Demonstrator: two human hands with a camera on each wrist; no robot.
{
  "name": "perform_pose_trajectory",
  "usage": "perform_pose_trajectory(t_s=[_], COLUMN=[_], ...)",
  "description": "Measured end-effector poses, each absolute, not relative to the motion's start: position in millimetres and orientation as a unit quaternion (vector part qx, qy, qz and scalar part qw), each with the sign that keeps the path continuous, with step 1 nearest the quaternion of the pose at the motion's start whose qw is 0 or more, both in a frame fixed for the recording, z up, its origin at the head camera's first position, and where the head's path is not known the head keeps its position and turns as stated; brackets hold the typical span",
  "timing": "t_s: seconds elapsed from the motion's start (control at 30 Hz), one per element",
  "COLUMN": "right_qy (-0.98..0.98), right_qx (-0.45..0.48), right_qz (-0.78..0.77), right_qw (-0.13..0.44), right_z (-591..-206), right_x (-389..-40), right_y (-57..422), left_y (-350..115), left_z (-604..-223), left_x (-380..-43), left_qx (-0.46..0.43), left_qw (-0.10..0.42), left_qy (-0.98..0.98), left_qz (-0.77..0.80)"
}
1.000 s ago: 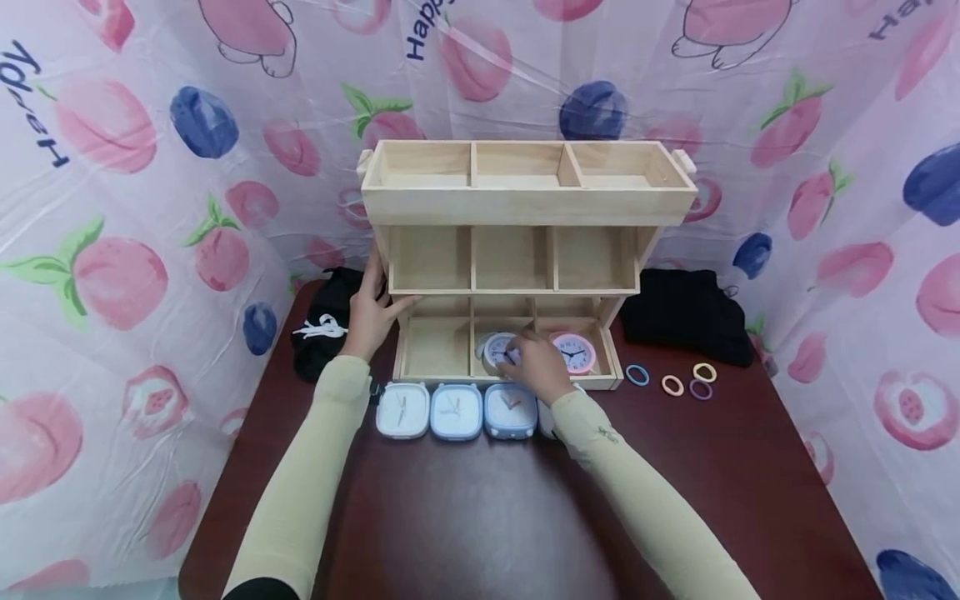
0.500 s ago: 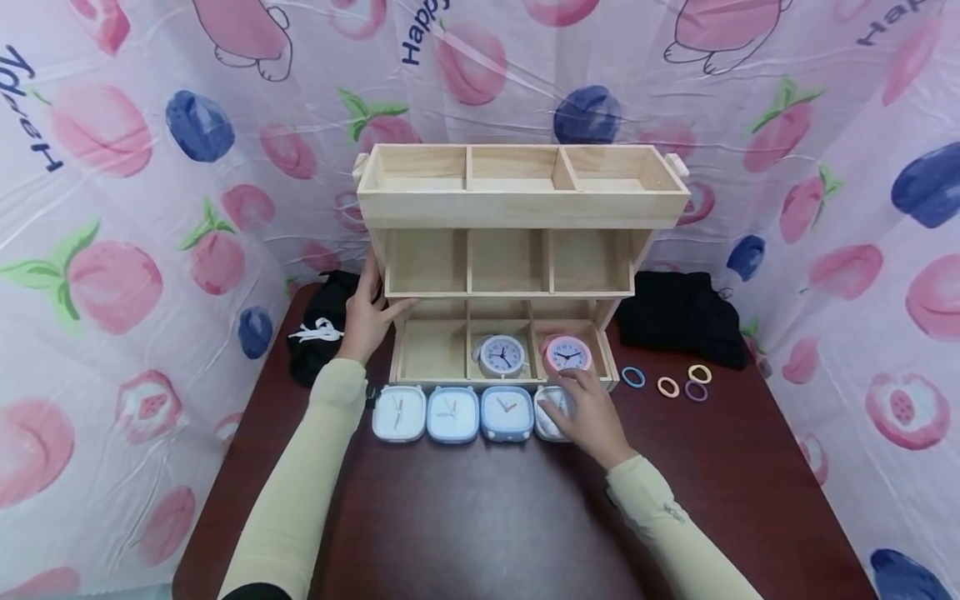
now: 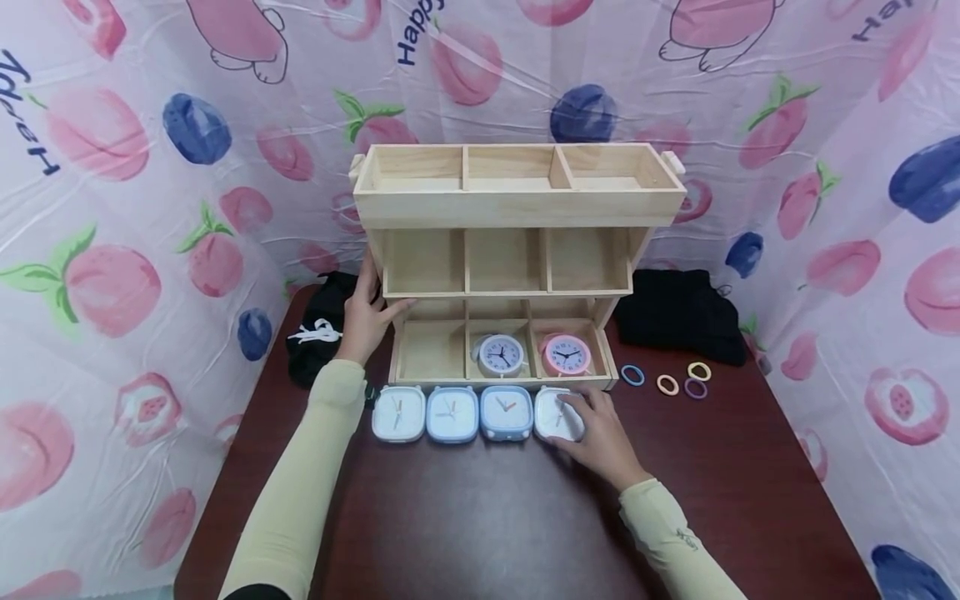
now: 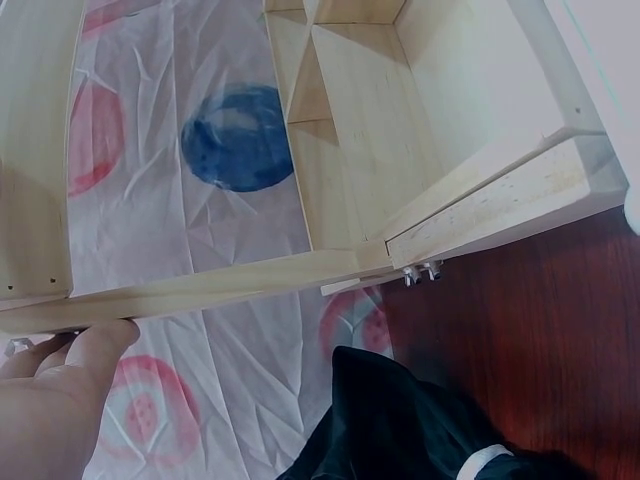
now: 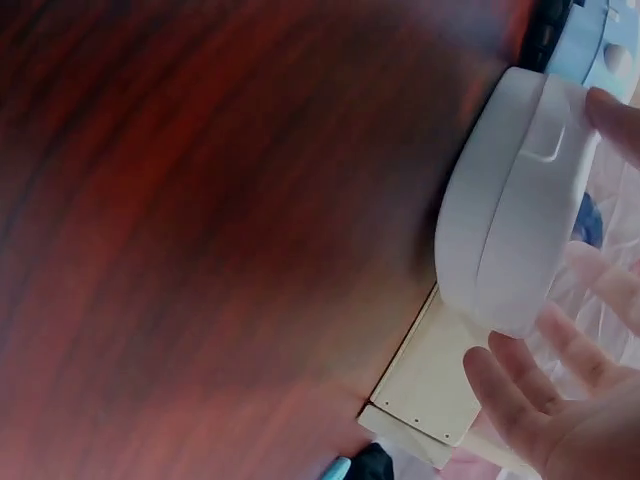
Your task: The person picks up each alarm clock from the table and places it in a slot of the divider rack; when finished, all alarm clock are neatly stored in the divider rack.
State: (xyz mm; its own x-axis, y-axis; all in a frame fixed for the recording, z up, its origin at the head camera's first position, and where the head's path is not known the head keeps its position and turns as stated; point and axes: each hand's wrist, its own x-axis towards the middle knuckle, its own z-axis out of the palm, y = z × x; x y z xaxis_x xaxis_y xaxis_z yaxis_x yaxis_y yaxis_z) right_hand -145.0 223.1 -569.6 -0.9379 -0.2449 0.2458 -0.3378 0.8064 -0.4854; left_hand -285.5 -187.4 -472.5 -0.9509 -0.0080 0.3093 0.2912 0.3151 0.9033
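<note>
My left hand (image 3: 363, 321) grips the left side of a tiered wooden storage box (image 3: 517, 210), its thumb reaching to the middle tray. In the left wrist view its fingertips meet a wooden strut (image 4: 220, 283). At the right end of a clock row, my right hand (image 3: 603, 440) spans a white square alarm clock (image 3: 552, 417) between thumb and fingers. The right wrist view shows the thumb (image 5: 618, 120) at one edge of its white casing (image 5: 510, 200). Left of it lie a blue clock (image 3: 506, 414), a light blue clock (image 3: 452, 414) and a white clock (image 3: 398, 414).
The bottom tray holds a lavender round clock (image 3: 501, 356) in the middle and a pink round clock (image 3: 566, 355) at right. Black cloth (image 3: 678, 317) lies right of the box; a black pouch (image 3: 318, 358) stands left. Several rings (image 3: 667, 385) lie at right.
My right hand has left the lavender clock in the bottom tray, come back toward the row and settled around the rightmost white clock. The left hand keeps its hold on the box.
</note>
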Motion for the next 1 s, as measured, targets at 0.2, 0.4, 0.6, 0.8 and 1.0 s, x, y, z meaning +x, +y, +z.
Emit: perform_pose_trajectory(t_s=[0.2, 0.4, 0.6, 0.8, 1.0], right_qy=[-0.951, -0.955, -0.954, -0.953, -0.947], right_qx=[0.133, 0.125, 0.137, 0.133, 0.127], right_qz=[0.270, 0.267, 0.265, 0.272, 0.295], right_qw=[0.064, 0.011, -0.021, -0.031, 0.007], right_z=[-568.2, -562.8, -558.9, -560.7, -559.8], right_x=[-141.3, -137.7, -134.7, -134.8, -132.2], right_y=[225.2, 229.0, 232.2, 235.4, 238.7], left_y=[-188.3, -188.7, -184.6, -181.0, -181.2], left_z=[-474.2, -474.5, -465.2, -451.1, -451.1], left_x=[-286.8, -288.6, -282.5, -271.5, -273.2], left_qx=[-0.095, -0.087, -0.083, -0.089, -0.091], left_qw=[0.134, 0.128, 0.118, 0.121, 0.120], left_qy=[-0.799, -0.799, -0.796, -0.790, -0.786], left_qz=[-0.579, -0.582, -0.588, -0.595, -0.600])
